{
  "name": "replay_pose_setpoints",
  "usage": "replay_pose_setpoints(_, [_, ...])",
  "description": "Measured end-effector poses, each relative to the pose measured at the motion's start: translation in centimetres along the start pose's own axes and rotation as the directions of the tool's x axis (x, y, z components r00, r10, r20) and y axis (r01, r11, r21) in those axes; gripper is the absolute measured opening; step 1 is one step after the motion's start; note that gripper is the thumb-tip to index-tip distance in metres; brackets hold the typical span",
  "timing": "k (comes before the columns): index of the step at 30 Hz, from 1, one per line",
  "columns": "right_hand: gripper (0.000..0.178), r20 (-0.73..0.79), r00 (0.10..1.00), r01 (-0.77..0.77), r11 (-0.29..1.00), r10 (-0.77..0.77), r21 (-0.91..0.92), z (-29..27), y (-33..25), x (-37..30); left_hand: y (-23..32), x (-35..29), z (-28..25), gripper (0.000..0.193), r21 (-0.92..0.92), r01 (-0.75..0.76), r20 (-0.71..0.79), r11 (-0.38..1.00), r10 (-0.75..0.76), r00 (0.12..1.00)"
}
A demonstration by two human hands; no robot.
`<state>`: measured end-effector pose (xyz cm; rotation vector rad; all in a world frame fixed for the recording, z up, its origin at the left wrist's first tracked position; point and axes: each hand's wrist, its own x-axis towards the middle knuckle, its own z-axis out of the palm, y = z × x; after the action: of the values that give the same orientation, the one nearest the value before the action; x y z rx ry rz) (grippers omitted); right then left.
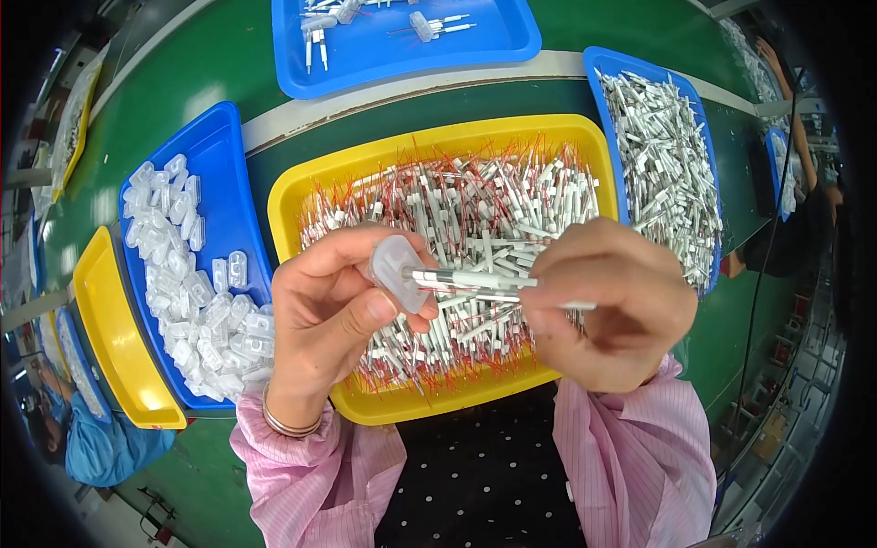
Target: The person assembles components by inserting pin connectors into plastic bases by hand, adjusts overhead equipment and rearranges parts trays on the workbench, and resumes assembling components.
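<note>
My left hand [333, 306] pinches a translucent plastic cap [395, 272] between thumb and fingers, its flat face turned to the right. Closed around slim white tubes [480, 279] with silvery ends is my right hand [612, 306]. The tubes' left tips meet the cap's face; whether they sit inside it I cannot tell. Both hands hover over a yellow tray [438, 413] heaped with white tubes with thin red wires [448, 201].
At left a blue tray [215, 137] holds many clear caps [183, 310], beside an empty-looking yellow tray [119, 329]. A blue tray [594, 68] of white sticks [662, 164] stands at right. Another blue tray [411, 68] at the back holds several joined pieces [425, 27].
</note>
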<state>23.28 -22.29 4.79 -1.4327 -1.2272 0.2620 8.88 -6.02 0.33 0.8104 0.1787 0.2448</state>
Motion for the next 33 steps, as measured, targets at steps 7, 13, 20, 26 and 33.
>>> replay_pose_setpoints(7, [0.020,0.014,0.998,-0.057,0.990,0.056,0.127,1.3,0.2,-0.1,-0.4,0.2,0.6,0.031,0.116,-0.100,0.027,0.988,0.098,0.995])
replay_pose_setpoints(13, [0.016,-0.015,0.987,-0.158,0.983,0.160,0.097,1.6,1.1,-0.5,-0.8,-0.1,0.7,0.030,0.136,-0.095,-0.004,0.986,0.096,0.995])
replay_pose_setpoints(20, [0.011,-0.003,0.971,-0.235,0.954,0.240,0.188,2.5,1.0,-0.7,-1.4,-0.2,0.6,0.029,0.158,-0.154,0.011,0.975,0.154,0.988])
replay_pose_setpoints(26, [0.017,-0.005,0.974,-0.222,0.961,0.226,0.166,3.2,1.0,-1.3,-1.6,-0.4,0.2,0.026,0.154,-0.127,0.045,0.980,0.121,0.992])
replay_pose_setpoints(33, [0.021,-0.077,0.996,-0.028,0.996,0.034,0.085,3.8,1.2,-1.5,-1.4,-0.7,0.8,0.030,0.226,-0.191,0.018,0.955,0.192,0.981])
